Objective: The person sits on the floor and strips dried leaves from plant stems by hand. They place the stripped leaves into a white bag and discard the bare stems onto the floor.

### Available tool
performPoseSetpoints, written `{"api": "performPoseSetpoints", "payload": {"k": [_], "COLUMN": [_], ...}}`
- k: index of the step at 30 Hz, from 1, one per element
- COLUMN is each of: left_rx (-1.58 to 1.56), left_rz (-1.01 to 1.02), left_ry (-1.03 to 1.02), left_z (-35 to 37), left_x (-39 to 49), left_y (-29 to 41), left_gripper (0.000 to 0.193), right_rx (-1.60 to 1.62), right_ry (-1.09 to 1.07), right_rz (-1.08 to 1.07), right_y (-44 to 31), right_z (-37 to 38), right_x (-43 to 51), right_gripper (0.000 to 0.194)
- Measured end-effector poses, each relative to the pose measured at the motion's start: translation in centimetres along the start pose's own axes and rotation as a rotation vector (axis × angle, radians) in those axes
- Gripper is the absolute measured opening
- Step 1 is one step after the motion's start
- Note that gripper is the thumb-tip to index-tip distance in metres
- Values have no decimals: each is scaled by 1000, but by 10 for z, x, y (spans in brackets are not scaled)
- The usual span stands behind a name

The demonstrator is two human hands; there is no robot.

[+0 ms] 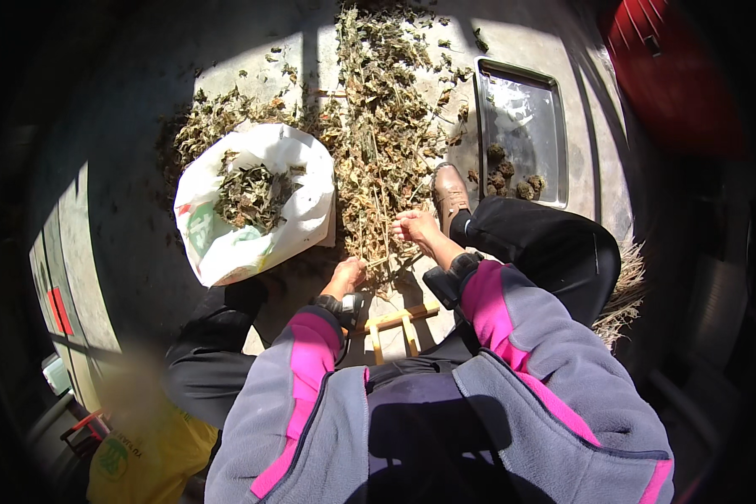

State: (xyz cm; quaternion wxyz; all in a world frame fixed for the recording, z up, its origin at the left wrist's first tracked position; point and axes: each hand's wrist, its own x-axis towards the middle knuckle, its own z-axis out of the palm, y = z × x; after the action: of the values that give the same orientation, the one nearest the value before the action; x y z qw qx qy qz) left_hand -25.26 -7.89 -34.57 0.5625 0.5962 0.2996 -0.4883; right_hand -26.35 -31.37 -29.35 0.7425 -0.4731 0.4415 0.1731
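Observation:
Dried leafy plant stalks [378,164] lie in a long heap on the concrete floor between my feet. My left hand [348,275] is closed at the heap's near end, with a thin dried stem [376,260] sticking out from its fingers. Farther forward, my right hand [416,228] rests over the right side of the stalks with its fingers bent; whether they grip a stem is hidden. A white plastic bag [302,151] stands with its mouth wide at the left of the heap. Inside it are dark crumpled dried leaves [255,198].
A metal tray [564,145] with several brown clumps [501,170] lies beyond my right shoe [452,189]. Between my knees is a yellow wooden frame [403,317]. Bundled dry stalks [624,290] lie beside my right leg. A person in yellow [151,450] is at lower left.

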Motion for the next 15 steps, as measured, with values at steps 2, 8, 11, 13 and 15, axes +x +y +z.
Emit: {"api": "performPoseSetpoints", "payload": {"k": [2,8,11,13,15], "left_rx": [46,283,279,211,221], "left_rz": [20,267,257,263,280], "left_ry": [50,197,84,1,-49], "left_z": [10,35,42,46,51], "left_x": [-5,-34,-57,-74,-85], "left_y": [5,20,34,40,48], "left_gripper": [6,7,8,8,9], "right_rx": [4,-203,-505,-638,-552], "right_ry": [-3,55,229,269,200], "right_rz": [7,-128,-181,-185,-154], "right_y": [2,4,0,-2,-4], "right_z": [-1,9,12,9,8], "right_x": [1,2,2,1,1], "right_gripper": [17,25,41,42,33]}}
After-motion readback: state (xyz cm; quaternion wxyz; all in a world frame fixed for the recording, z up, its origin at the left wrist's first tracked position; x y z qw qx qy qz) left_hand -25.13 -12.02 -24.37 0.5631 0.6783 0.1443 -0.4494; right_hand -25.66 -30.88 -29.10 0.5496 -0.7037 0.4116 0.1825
